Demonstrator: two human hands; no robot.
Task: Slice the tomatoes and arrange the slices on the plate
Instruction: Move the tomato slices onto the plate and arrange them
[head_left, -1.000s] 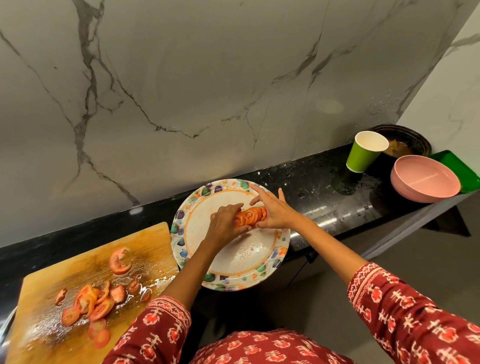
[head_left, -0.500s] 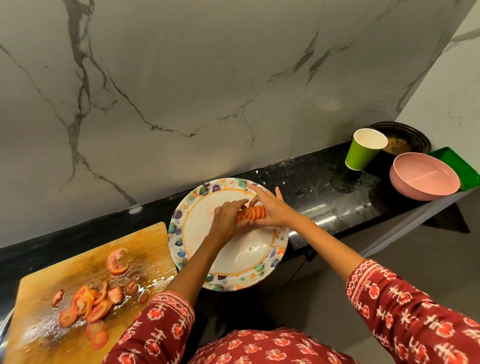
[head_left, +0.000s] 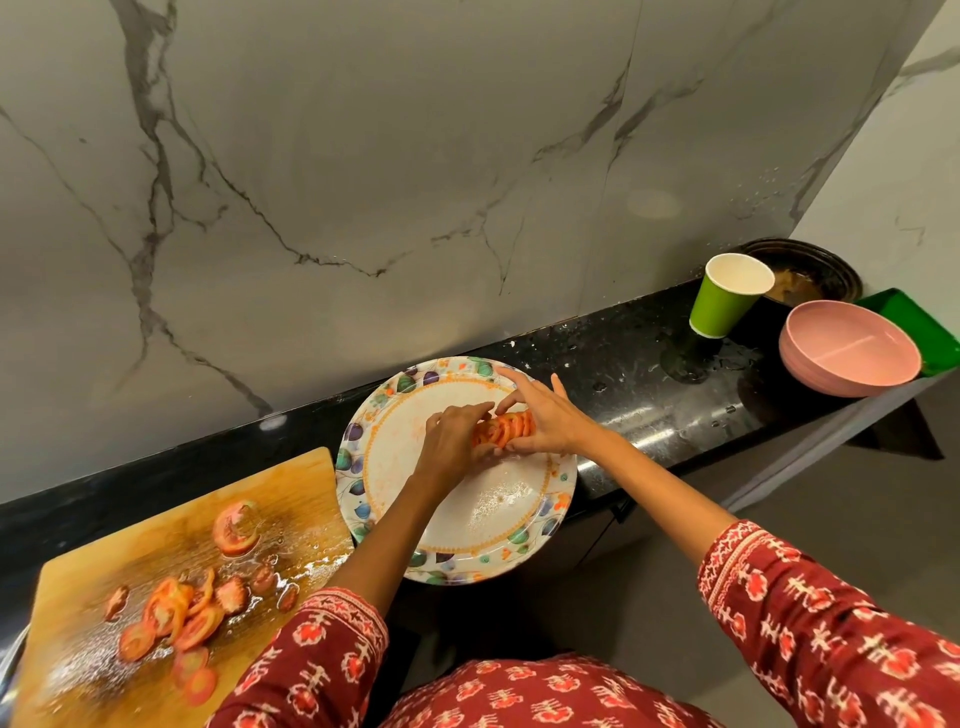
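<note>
The left hand (head_left: 452, 441) and the right hand (head_left: 545, 421) pinch a row of tomato slices (head_left: 504, 430) between their fingertips, just above the plate (head_left: 457, 561), probably to keep the slices together while setting them down; more slices (head_left: 171, 618) wait on the cutting board (head_left: 156, 540) behind the left wrist

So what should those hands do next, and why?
Probably fan the stack of slices out flat. Left hand and right hand hold it bunched on edge over the plate, and more slices wait on the cutting board.
</note>
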